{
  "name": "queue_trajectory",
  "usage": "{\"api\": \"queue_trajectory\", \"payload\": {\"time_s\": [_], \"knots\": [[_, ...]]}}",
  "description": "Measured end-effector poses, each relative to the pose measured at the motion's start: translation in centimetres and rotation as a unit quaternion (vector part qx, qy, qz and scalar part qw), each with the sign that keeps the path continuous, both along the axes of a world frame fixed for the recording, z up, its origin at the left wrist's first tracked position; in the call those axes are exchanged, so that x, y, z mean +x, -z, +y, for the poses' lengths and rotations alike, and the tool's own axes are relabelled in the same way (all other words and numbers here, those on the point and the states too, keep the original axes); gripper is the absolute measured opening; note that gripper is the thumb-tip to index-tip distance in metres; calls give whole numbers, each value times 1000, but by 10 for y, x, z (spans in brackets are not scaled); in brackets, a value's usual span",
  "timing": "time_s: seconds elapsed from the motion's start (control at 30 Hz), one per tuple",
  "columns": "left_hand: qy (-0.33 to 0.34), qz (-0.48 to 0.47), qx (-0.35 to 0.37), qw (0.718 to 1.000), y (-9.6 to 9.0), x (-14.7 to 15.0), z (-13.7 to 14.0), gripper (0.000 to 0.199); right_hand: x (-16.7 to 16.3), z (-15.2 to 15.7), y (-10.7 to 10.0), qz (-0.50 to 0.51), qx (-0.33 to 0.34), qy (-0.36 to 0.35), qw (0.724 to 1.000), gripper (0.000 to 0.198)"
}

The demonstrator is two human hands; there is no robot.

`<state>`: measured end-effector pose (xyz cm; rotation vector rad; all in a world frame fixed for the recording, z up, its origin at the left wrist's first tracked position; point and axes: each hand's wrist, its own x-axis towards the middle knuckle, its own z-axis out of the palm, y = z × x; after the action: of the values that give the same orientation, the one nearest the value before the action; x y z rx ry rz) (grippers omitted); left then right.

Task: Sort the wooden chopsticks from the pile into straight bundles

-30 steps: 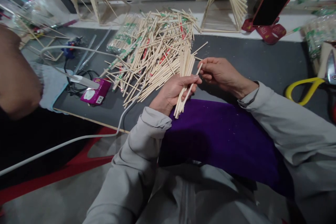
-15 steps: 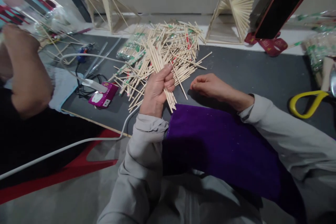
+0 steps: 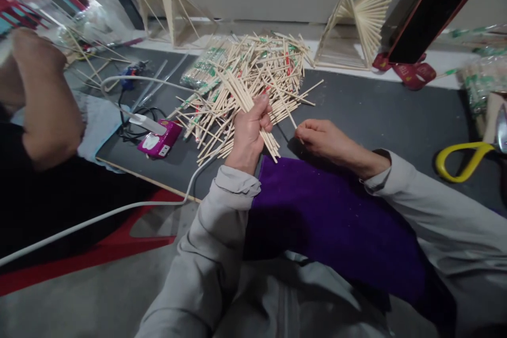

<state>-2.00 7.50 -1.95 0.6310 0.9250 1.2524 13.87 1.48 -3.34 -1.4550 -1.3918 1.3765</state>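
grey jacket [image 3: 237, 296], apparently with zip [image 3: 288, 306]

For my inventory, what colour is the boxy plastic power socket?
The boxy power socket is mostly magenta; best view: head.

I can't read a single word from here. Green print shows on the clear wrappers [image 3: 198, 71] at the far left and on the wrapped bundles [image 3: 484, 80] at the far right; pale marks sit on the red ribbon [image 3: 420, 73] between them, all too blurred.
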Motion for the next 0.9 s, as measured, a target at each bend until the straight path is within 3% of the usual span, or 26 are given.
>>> {"api": "queue_trajectory", "payload": {"time_s": [0.23, 0.43, 0.63, 0.73, 0.8, 0.9], "knots": [[61, 49, -2, 997, 7, 4, 0, 17, -12, -16, -9, 112, -60, -58, 990, 19], [-23, 57, -41, 997, -3, -18, 16, 19, -5, -18, -16, 110, -78, -118, 984, 31], [-32, -14, -55, 998, -4, -18, 16, 23, 1, 5, -13, 90, -50, -14, 995, 21], [15, -50, -64, 997, -3, -6, 7, 24, -2, 39, -9, 22, 21, 31, 999, 15], [46, -51, -74, 995, -4, 1, 2, 22, -8, 67, -7, -64, 112, 49, 990, 18], [58, -38, -82, 994, -5, 6, -3, 21, -22, 104, -6, -225, 269, 20, 936, 11]]}}
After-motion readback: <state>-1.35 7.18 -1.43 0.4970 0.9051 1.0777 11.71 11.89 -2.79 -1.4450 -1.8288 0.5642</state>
